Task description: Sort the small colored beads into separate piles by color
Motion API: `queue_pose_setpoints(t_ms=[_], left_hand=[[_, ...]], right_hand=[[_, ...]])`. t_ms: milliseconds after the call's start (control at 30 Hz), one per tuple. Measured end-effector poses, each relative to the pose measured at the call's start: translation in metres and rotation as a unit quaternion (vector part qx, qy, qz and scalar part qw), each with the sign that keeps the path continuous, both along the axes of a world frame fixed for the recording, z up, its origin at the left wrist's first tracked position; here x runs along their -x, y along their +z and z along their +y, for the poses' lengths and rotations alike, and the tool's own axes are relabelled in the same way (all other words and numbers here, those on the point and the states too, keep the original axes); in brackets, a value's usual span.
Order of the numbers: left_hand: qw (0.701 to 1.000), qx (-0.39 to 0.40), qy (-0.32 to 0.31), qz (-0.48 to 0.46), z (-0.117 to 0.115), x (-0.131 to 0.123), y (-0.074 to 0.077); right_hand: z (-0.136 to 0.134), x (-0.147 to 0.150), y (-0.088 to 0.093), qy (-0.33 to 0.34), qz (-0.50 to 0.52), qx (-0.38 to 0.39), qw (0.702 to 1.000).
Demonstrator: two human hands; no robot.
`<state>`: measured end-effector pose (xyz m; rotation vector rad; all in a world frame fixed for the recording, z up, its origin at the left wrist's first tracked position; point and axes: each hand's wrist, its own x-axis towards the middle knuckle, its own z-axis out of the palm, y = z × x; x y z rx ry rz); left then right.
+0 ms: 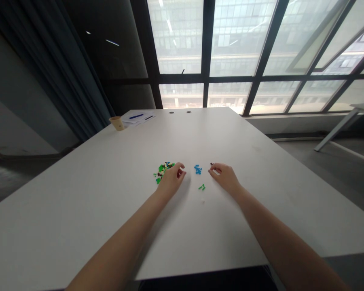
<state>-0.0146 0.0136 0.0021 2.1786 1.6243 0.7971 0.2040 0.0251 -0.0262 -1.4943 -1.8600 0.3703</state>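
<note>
My left hand (173,177) is over the right edge of a mixed heap of small plastic building bricks (162,167), green, black, cream and blue. Its fingers are curled, with a gap between thumb and index finger and nothing visible in it. My right hand (226,176) rests low over the table, thumb and index finger brought together in a pinch; whatever they hold is too small to make out. Just beyond its fingertips shows a dark brick (212,164), partly hidden. Between the hands lies a small pile of blue bricks (197,169). Several green bricks (202,187) lie nearer me.
A tiny whitish piece (203,201) sits below the green bricks on the white table (248,230). At the far left stand a tan paper cup (117,123) and papers (142,117) with a blue pen (136,116). Windows are behind the table.
</note>
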Motion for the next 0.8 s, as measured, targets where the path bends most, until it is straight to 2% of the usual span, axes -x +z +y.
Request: queue_pose_setpoints(t_ms=[167,400,800], left_hand=[[0.995,-0.005,-0.045,-0.091,-0.005,-0.009,-0.001],[0.970,0.037,-0.096,-0.219,-0.008,-0.017,-0.004],[0.960,0.020,-0.107,-0.258,-0.011,-0.017,0.000]], right_hand=[[-0.004,0.005,0.005,0.021,-0.003,-0.009,1.000],[-0.012,0.012,0.015,0.051,-0.015,-0.029,0.998],[-0.016,0.017,0.018,0.092,-0.003,-0.072,0.993]])
